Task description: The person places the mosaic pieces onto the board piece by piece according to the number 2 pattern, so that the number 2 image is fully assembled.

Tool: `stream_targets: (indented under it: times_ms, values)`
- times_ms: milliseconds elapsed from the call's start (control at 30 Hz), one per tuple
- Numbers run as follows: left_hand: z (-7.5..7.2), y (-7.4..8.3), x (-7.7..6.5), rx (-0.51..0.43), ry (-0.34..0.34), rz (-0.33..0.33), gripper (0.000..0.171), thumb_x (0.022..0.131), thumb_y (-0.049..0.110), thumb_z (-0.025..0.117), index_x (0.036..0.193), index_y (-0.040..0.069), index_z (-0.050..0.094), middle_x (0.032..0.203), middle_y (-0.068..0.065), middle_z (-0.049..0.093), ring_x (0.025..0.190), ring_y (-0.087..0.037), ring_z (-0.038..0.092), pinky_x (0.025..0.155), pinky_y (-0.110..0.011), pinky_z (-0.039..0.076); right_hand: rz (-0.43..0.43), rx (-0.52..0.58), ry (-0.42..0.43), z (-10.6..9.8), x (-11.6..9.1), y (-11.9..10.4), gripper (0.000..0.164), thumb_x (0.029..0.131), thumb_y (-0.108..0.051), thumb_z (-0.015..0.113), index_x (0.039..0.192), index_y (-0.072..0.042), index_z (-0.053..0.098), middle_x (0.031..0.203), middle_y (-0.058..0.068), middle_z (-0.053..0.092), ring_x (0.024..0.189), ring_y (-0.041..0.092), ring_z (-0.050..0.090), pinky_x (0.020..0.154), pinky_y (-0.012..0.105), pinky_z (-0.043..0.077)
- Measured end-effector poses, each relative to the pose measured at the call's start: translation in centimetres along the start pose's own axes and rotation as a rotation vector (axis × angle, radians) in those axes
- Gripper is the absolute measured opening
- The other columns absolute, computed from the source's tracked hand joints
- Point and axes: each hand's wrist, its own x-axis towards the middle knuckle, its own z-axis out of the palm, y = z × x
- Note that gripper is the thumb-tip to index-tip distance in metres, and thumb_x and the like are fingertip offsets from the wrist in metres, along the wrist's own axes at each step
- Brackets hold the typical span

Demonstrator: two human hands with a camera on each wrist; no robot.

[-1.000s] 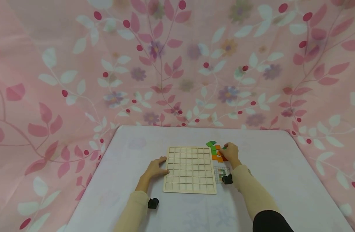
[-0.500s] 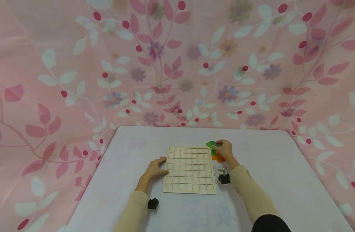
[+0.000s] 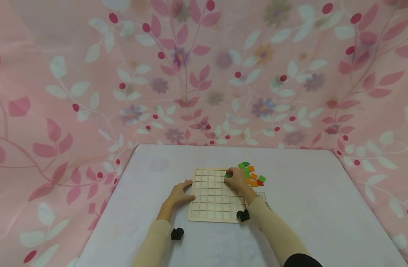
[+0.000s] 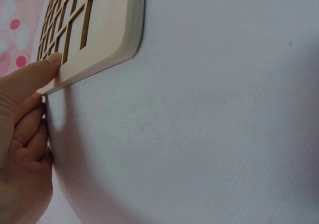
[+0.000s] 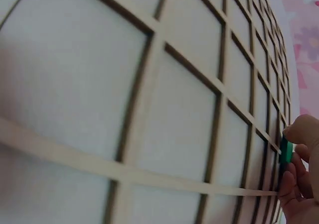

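Note:
A pale wooden grid board lies on the white-covered table. My left hand rests at its left edge; in the left wrist view the thumb touches the top of the rim and the other fingers lie beside it. My right hand is over the upper right part of the board, pinching a small dark green tile between thumb and fingers. The same tile shows edge-on in the right wrist view, close to the grid bars, with the right hand around it.
Several orange tiles, light green tiles and a red tile lie right of the board, with a dark green tile farther back. A gridded card is partly hidden by the right arm. Floral cloth hangs behind the table.
My right hand has moved left from the loose tiles to over the board, carrying the dark green tile. A light green tile now shows at the pile's right. The left hand stays put.

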Motion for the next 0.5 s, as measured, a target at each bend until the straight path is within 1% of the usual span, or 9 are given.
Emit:
stream_targets:
  times_ms: [100,200,400,500]
  values:
    - [0.03,0.08,-0.07,-0.003,-0.002,-0.002,0.071,0.072,0.016,0.08,0.134,-0.003,0.049,0.141,-0.019,0.043,0.135,-0.036,0.034,0.111,-0.05,0.026,-0.073,-0.053,0.002,0.51,0.03,0.33,0.024,0.078,0.0,0.066,0.099,0.009,0.068,0.093,0.02,0.065,0.083,0.031,0.062,0.072,0.041,0.054]
    - [0.07,0.05,-0.12,-0.001,0.002,-0.004,0.071,0.072,0.016,0.08,0.134,-0.002,0.049,0.141,-0.019,0.044,0.134,-0.036,0.035,0.11,-0.051,0.026,-0.106,-0.059,0.002,0.42,0.01,0.2,0.022,0.078,0.001,0.067,0.098,0.009,0.069,0.092,0.02,0.064,0.081,0.031,0.061,0.07,0.042,0.054]
    - [0.15,-0.12,0.04,-0.001,0.005,-0.001,0.071,0.072,0.015,0.08,0.134,-0.003,0.049,0.141,-0.019,0.044,0.134,-0.036,0.035,0.111,-0.05,0.026,-0.109,-0.041,-0.019,0.18,0.05,0.15,0.02,0.08,0.0,0.067,0.097,0.009,0.07,0.09,0.017,0.063,0.078,0.028,0.059,0.069,0.04,0.053]
    - [0.13,-0.12,0.13,-0.002,0.007,0.007,0.071,0.072,0.015,0.08,0.133,-0.003,0.049,0.141,-0.019,0.044,0.134,-0.036,0.035,0.11,-0.05,0.027,-0.106,-0.034,-0.034,0.09,0.06,0.29,0.02,0.079,0.0,0.067,0.096,0.008,0.07,0.09,0.016,0.063,0.076,0.027,0.058,0.067,0.037,0.052]
